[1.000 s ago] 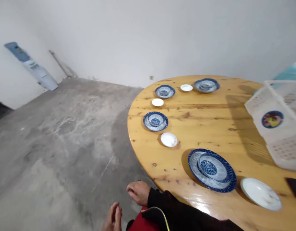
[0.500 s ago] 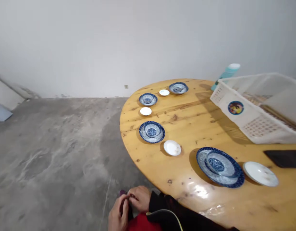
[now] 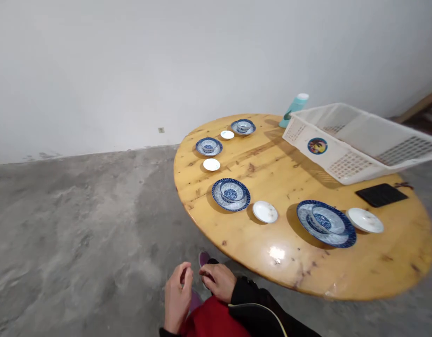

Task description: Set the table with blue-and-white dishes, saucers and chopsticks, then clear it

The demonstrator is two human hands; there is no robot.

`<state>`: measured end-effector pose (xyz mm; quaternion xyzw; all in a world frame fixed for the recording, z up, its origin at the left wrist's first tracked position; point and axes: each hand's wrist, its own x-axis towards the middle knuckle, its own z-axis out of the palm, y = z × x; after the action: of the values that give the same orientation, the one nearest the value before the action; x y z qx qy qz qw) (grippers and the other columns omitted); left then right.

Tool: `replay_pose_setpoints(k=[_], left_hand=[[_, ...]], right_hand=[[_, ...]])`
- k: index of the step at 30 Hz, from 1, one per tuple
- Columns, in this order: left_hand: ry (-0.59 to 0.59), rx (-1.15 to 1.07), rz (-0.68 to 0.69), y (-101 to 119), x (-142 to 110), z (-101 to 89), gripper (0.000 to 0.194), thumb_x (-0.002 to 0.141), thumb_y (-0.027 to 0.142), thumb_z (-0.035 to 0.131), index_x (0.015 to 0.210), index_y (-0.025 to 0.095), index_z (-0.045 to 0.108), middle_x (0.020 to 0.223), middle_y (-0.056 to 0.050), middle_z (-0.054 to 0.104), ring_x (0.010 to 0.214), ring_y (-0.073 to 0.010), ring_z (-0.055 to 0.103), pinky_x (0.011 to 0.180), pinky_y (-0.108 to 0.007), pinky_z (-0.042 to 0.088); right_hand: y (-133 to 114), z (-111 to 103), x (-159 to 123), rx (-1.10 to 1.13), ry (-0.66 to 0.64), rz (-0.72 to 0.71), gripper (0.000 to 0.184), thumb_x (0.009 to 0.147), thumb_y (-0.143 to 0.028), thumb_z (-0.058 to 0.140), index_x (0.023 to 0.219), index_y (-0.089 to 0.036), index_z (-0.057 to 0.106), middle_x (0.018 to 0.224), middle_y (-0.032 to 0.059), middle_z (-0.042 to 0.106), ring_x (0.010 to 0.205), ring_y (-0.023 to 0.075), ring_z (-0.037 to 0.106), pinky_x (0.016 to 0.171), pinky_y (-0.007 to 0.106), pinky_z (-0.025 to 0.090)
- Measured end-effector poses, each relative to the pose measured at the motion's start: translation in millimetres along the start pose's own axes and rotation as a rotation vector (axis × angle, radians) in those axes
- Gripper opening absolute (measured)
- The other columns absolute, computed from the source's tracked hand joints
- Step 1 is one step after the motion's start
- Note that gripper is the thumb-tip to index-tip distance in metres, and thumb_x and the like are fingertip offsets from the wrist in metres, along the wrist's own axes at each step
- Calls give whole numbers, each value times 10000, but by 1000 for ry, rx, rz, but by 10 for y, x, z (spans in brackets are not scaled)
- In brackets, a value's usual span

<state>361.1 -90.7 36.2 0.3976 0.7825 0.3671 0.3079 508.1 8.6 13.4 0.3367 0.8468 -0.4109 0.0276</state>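
Observation:
My left hand (image 3: 178,296) is held low in front of my body, its fingers loosely curled and the thumb a little apart. Beside it, my right hand (image 3: 219,282) has bent fingers, close to the near edge of the table. I see nothing in either hand, and a small gap lies between them. Nearest on the wooden table (image 3: 244,248) are a blue-patterned plate (image 3: 218,200) with a glass-like bowl (image 3: 233,191) on it, and a small white saucer (image 3: 265,212). To their right sit a second patterned plate (image 3: 348,238), with its bowl (image 3: 326,219), and another saucer (image 3: 365,220).
Two more plates with bowls (image 3: 209,146) (image 3: 243,126) and two saucers (image 3: 211,164) (image 3: 227,135) stand further back. A white plastic basket (image 3: 337,159), a turquoise bottle (image 3: 293,110) and a flat black object (image 3: 381,194) are on the right. Concrete floor (image 3: 90,234) lies left.
My hands have come apart; their fingertips met before. The view has turned right, showing more of the table's right side and the basket. The dishes look unmoved on the table.

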Motion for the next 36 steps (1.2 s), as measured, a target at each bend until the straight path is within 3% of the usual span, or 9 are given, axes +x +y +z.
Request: replay_pose_setpoints(k=[4, 11, 16, 21, 27, 32, 36], left_hand=[[-141, -5, 45, 100, 528, -11, 361, 943, 451, 439, 1042, 214, 693, 971, -77, 765, 841, -192, 724, 757, -269, 567], [-228, 44, 113, 389, 1491, -184, 358, 943, 467, 453, 1007, 209, 693, 953, -72, 756, 841, -203, 715, 758, -288, 559], [-305, -22, 159, 674, 2125, -160, 347, 936, 450, 469, 944, 187, 695, 808, -42, 733, 739, -187, 701, 725, -282, 533], [-330, -146, 137, 895, 2908, -115, 358, 899, 444, 489, 879, 153, 695, 767, -50, 719, 686, -176, 679, 674, -274, 528], [-356, -249, 150, 1197, 4090, 100, 296, 870, 393, 530, 920, 139, 672, 760, -60, 717, 658, -155, 678, 630, -249, 513], [-418, -231, 178, 1461, 5020, 334, 254, 887, 372, 535, 865, 139, 632, 774, -75, 710, 625, -135, 665, 601, -229, 499], [-443, -194, 255, 1624, 5655, 497, 298, 904, 427, 528, 848, 143, 599, 760, -73, 701, 592, -123, 648, 562, -211, 486]], right_hand=[[118, -161, 356, 51, 70, 70, 298, 918, -209, 474, 1083, -177, 721, 1037, 83, 777, 953, 212, 719, 804, 280, 467], [169, -518, 1032, 184, 221, 92, 299, 930, -207, 463, 1104, -174, 705, 1043, 89, 772, 973, 226, 714, 835, 300, 479], [228, -689, 1224, 222, 272, 143, 296, 927, -220, 448, 1073, -158, 698, 988, 104, 765, 923, 232, 714, 804, 306, 475], [300, -685, 1276, 243, 320, 226, 331, 939, -282, 413, 1084, -164, 686, 961, 106, 761, 893, 240, 718, 779, 314, 478], [317, -593, 1414, 307, 532, 375, 392, 944, -347, 361, 1042, -178, 701, 1000, 118, 765, 934, 263, 728, 808, 351, 518], [227, -629, 1724, 379, 736, 534, 412, 942, -395, 372, 1048, -170, 701, 987, 127, 771, 901, 261, 738, 801, 365, 553], [77, -697, 1982, 379, 810, 661, 393, 935, -380, 398, 1065, -167, 701, 1013, 127, 772, 920, 265, 737, 809, 373, 553]])
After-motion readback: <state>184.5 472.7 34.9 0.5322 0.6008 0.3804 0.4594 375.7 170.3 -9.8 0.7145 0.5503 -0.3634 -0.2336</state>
